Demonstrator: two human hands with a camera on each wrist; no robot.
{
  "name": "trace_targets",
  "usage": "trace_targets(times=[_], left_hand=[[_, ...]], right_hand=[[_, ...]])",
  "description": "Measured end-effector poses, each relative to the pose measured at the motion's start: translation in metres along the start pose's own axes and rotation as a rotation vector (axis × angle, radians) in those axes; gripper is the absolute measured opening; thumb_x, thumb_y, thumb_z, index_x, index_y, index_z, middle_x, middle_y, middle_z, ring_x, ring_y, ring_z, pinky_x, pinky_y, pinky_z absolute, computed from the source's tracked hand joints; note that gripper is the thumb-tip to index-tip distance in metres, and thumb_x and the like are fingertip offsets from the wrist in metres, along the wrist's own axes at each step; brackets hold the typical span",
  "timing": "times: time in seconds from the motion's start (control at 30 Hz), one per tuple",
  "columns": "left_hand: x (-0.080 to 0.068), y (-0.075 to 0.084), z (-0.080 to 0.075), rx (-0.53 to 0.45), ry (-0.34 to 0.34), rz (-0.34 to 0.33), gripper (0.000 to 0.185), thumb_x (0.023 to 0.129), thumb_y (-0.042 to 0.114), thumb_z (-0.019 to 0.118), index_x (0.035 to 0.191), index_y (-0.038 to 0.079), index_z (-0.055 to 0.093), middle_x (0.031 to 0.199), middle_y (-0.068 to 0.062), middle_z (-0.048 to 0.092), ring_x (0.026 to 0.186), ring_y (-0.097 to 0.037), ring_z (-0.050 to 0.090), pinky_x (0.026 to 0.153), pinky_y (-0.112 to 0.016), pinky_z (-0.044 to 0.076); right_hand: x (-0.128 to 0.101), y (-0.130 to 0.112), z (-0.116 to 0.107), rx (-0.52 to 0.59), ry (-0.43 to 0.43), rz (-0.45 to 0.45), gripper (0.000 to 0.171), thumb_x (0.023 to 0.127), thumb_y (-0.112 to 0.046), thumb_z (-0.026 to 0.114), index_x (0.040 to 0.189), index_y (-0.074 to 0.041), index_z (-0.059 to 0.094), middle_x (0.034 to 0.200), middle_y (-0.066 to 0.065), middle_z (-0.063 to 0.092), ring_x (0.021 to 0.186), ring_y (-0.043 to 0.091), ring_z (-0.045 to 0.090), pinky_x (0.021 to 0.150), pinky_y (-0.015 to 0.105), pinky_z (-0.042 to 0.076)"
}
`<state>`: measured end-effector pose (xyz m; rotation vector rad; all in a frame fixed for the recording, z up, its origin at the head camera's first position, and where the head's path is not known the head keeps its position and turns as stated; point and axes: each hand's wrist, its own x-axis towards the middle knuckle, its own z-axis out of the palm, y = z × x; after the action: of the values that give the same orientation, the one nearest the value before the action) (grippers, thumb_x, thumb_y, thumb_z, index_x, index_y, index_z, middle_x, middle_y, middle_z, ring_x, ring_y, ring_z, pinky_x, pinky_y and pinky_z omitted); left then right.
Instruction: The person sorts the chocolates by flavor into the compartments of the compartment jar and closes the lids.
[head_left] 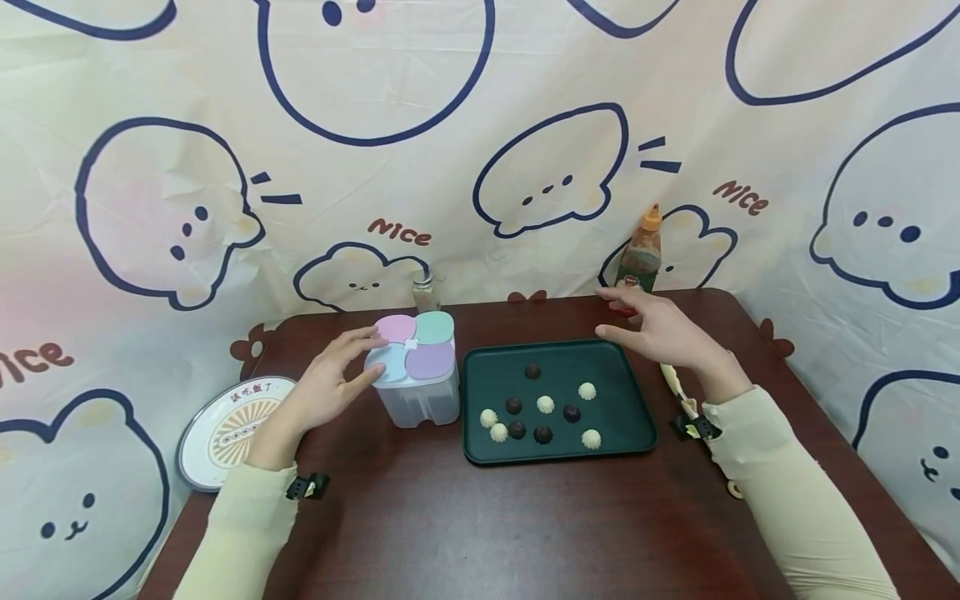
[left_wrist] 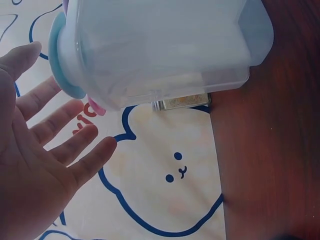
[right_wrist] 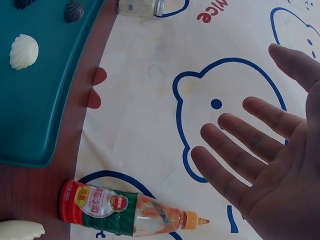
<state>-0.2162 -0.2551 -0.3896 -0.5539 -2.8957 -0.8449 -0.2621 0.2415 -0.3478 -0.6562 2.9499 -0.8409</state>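
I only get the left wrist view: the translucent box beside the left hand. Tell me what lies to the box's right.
Observer: A dark green tray with dark pieces and white pieces spread on it.
Operator: Report the right hand.
Observer: The right hand holds nothing; in its wrist view, the orange-capped bottle is apart from its fingers.
Operator: Now the far left.
Observer: A white patterned disc, left of the left hand.

Home-like rm (cartoon backdrop point(head_left: 420, 183)), wood tbl point(head_left: 487, 533), white plate point(head_left: 198, 446)
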Motion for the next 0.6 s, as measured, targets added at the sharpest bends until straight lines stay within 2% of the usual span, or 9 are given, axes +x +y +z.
trace_targets(times=[0.37, 0.6], left_hand=[[-0.001, 0.003, 0.006, -0.013, 0.015, 0.032, 0.048, 0.097, 0.040, 0.062, 0.140, 0.020, 0.055, 0.157, -0.007, 0.040, 0.145, -0.035, 0.036, 0.114, -0.066, 0.032], [-0.002, 0.003, 0.010, -0.013, 0.029, 0.033, 0.046, 0.098, 0.041, 0.061, 0.139, 0.021, 0.056, 0.156, -0.005, 0.042, 0.144, -0.033, 0.038, 0.113, -0.065, 0.035]], right_hand=[[0.006, -0.009, 0.013, 0.002, -0.001, -0.052, 0.064, 0.094, -0.049, 0.065, 0.148, -0.020, 0.047, 0.137, 0.016, 0.060, 0.120, 0.035, 0.062, 0.097, 0.055, 0.054], [0.008, -0.015, 0.021, 0.040, -0.008, -0.076, 0.060, 0.094, -0.047, 0.065, 0.146, -0.021, 0.050, 0.138, 0.013, 0.061, 0.120, 0.033, 0.063, 0.097, 0.054, 0.054]])
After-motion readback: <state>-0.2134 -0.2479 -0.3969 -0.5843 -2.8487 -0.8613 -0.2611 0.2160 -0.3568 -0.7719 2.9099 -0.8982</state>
